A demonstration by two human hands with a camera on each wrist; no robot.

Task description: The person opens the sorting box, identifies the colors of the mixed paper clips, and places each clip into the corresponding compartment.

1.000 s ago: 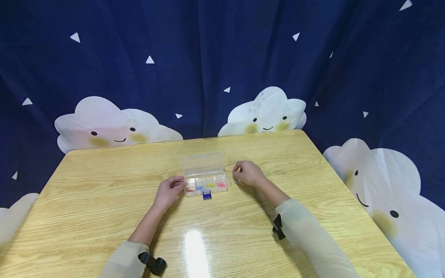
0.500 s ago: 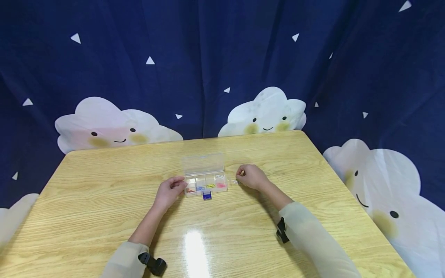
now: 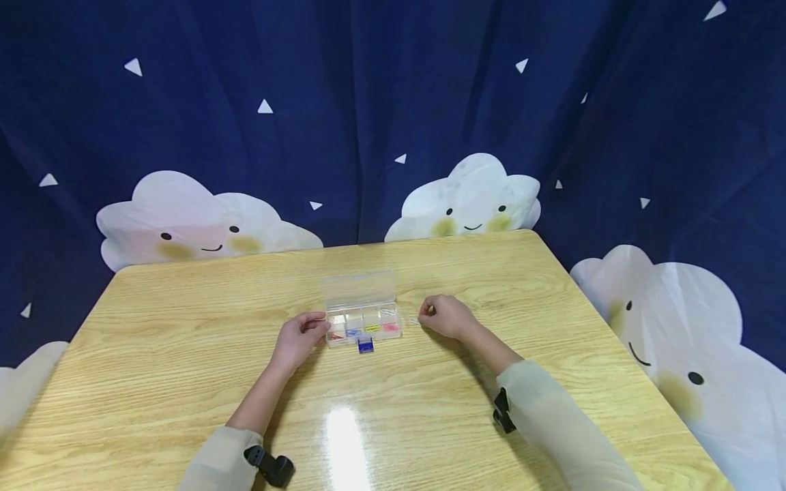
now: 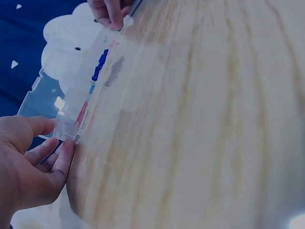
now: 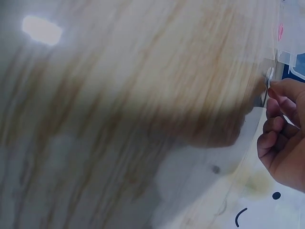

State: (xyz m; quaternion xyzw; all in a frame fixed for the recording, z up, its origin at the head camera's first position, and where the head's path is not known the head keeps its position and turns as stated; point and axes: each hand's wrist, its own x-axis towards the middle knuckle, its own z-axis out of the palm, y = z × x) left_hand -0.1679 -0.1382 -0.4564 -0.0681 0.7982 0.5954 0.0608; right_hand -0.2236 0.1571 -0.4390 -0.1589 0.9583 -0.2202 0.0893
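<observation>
A clear compartment box [image 3: 344,342] lies on the table with its see-through lid [image 3: 359,290] raised at the back. Red, blue, yellow and pink small pieces that look like paper clips sit in its front compartments; white ones [image 3: 388,311] lie at the back right. My left hand [image 3: 297,341] holds the box's left end between thumb and fingers. To the right of the box, my right hand [image 3: 449,317] pinches a white paper clip [image 5: 270,74] in its fingertips, low over the tabletop. The other right-hand fingers are curled.
A blue latch [image 3: 365,345] juts from the box's front edge. The wooden table [image 3: 245,293] reaches to a dark blue curtain [image 3: 344,102] with printed clouds behind and at the sides. Black wrist cameras [image 3: 270,467] sit on both sleeves.
My right hand has shifted slightly right and toward me, away from the box, and a white piece now shows at its fingertips. The left hand and the box have stayed put.
</observation>
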